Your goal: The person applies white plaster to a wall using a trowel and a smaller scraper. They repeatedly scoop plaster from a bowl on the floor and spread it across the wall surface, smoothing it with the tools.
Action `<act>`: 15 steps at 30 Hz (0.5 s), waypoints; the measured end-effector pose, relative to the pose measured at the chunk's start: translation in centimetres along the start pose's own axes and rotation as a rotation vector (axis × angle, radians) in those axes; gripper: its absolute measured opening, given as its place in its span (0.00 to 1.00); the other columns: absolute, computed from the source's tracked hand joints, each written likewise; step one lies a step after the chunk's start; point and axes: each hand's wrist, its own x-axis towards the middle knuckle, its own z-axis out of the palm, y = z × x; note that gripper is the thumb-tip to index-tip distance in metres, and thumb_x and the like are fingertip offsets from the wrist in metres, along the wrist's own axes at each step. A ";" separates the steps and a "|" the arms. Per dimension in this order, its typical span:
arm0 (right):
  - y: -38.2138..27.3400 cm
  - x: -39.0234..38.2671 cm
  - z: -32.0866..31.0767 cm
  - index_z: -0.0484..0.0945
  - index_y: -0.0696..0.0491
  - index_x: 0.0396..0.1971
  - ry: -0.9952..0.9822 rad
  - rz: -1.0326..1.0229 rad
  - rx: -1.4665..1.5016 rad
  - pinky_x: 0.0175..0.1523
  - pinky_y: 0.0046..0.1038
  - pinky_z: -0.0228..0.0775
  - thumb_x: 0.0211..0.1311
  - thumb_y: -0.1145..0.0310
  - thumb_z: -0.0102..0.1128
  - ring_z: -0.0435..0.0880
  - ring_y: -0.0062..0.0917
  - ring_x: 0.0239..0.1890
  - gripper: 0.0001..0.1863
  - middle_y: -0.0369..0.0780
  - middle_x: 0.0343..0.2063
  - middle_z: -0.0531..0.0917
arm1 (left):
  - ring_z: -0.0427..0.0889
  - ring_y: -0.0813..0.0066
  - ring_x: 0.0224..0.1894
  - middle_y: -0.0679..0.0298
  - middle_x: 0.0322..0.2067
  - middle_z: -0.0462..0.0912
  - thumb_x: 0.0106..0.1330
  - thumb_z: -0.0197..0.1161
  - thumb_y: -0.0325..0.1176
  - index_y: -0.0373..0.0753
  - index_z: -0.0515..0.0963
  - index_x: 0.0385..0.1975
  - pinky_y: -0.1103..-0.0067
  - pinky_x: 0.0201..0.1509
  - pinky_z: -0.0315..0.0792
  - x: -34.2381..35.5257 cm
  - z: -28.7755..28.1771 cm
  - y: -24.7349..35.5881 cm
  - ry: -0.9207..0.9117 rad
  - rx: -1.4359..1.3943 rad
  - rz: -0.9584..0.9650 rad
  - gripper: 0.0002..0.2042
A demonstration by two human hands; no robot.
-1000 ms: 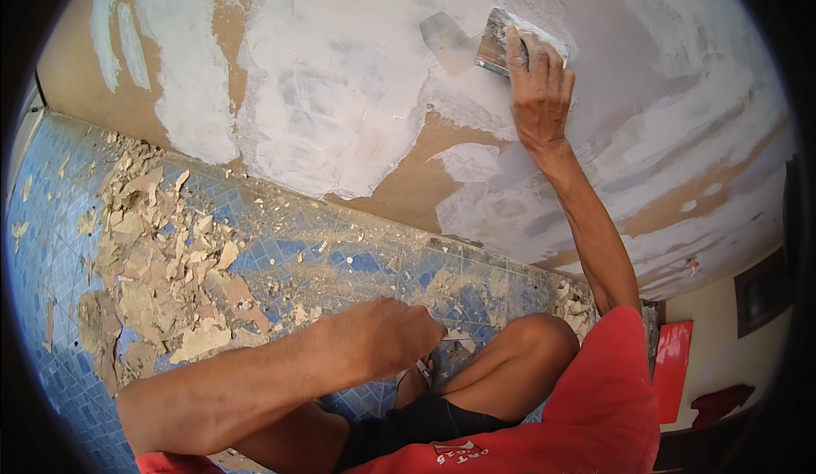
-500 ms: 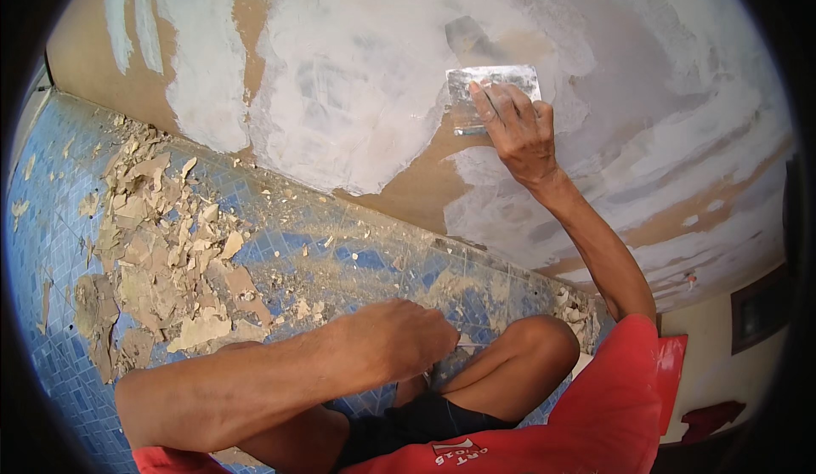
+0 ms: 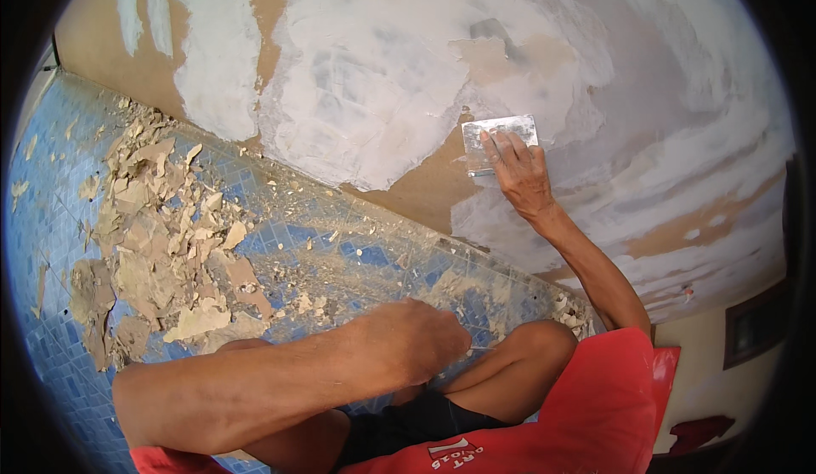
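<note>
My right hand [image 3: 523, 172] is closed on a wide putty knife [image 3: 501, 125], a thin rectangular metal blade smeared with white filler. Its blade is against the wall [image 3: 365, 74], where white and grey filler lies in patches over a tan surface. Bare tan wall [image 3: 429, 185] shows below and left of the blade, down to the floor. My left hand [image 3: 416, 338] is curled into a fist above my bent legs. Its fingers face away, so whatever it may hold is hidden.
A heap of broken cream-coloured flakes [image 3: 161, 253] covers part of the blue tiled floor [image 3: 51, 295] at left. Dust and chips line the wall's foot. My bent knee [image 3: 535, 351] is close below the right forearm. A red flat object [image 3: 666, 380] stands behind my right shoulder.
My right hand has drawn the putty knife down the wall, toward the floor. Tan wall now shows above the blade. My left hand has shifted slightly to the right.
</note>
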 end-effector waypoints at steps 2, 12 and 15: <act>0.8 1.0 -1.3 0.73 0.49 0.67 0.099 0.026 -0.002 0.46 0.29 0.64 0.61 0.77 0.61 0.74 0.25 0.58 0.32 0.34 0.54 0.80 | 0.88 0.49 0.41 0.49 0.33 0.86 0.70 0.53 0.30 0.36 0.80 0.44 0.60 0.43 0.81 -0.1 0.0 0.0 0.005 -0.005 0.004 0.10; 1.1 10.4 1.4 0.76 0.46 0.66 0.255 0.113 -0.158 0.45 0.29 0.63 0.57 0.76 0.64 0.74 0.24 0.58 0.32 0.29 0.56 0.80 | 0.87 0.51 0.42 0.50 0.34 0.86 0.70 0.54 0.32 0.36 0.81 0.40 0.61 0.43 0.81 0.1 0.2 -0.5 0.009 -0.001 0.015 0.09; 0.2 6.9 2.1 0.75 0.46 0.66 0.150 0.049 -0.127 0.46 0.29 0.62 0.58 0.77 0.63 0.75 0.22 0.60 0.33 0.29 0.58 0.80 | 0.87 0.52 0.41 0.53 0.33 0.86 0.69 0.56 0.32 0.36 0.81 0.37 0.61 0.41 0.81 0.2 0.4 -0.4 -0.051 0.018 -0.060 0.08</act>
